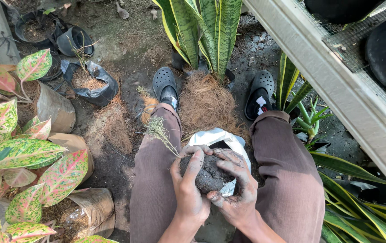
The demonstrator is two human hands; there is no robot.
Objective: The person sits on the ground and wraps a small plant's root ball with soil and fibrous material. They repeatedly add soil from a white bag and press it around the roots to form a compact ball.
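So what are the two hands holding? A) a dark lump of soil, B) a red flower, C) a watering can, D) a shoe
A: both the left hand and the right hand are cupped around a dark lump of soil, held over a white bag between the knees, with a thin dry sprig sticking out of it.

Brown ribbed trousers [154,180]; dark grey perforated clogs [164,83]; soil-smeared fingers [235,159]; bare forearms.
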